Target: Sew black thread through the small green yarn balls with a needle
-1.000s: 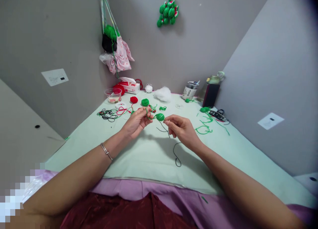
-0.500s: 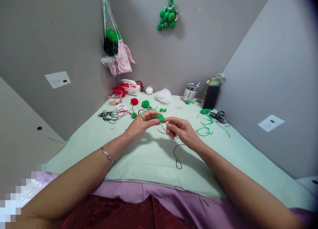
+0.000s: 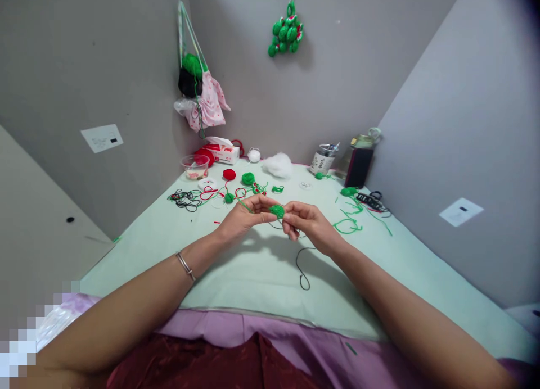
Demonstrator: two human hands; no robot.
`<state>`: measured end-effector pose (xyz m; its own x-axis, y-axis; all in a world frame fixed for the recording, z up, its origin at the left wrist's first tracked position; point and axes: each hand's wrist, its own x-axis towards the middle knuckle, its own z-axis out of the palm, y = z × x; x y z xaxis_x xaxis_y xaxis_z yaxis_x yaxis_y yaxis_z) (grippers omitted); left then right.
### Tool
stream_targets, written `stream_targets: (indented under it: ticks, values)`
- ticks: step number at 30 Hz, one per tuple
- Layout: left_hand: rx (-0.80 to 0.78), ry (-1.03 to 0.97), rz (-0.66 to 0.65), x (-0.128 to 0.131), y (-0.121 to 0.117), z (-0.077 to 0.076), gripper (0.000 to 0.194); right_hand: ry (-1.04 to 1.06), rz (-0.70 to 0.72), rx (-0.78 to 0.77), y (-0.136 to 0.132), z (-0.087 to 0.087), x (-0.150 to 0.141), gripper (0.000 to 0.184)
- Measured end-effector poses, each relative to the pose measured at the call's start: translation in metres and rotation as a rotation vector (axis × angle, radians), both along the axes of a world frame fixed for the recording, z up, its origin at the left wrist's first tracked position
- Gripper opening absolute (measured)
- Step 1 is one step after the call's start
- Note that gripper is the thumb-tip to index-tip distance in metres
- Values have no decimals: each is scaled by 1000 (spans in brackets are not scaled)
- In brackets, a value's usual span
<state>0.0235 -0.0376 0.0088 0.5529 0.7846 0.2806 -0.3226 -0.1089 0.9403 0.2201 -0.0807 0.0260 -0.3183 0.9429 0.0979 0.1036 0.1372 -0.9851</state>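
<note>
Your left fingers (image 3: 261, 218) are pinching a green knitted piece (image 3: 277, 211), your right fingers (image 3: 297, 208) touching its edge, their grip unclear.

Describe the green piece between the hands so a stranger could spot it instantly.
On the pale table, find where the left hand and right hand come close together. The small oval green piece is between them. Unlike the green yarn ball lying behind, it is held above the tabletop.
</note>
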Motion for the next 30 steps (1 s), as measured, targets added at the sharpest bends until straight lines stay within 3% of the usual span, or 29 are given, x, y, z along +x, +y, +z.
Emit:
stream_targets:
  ticks: [10,30]
  values:
    - [147,60,39,-1,-11,7,23,-58,-105,79,3,4,3,25]
    - [215,126,134,2,-12,4,22,-58,-19,97,-6,10,-4,17]
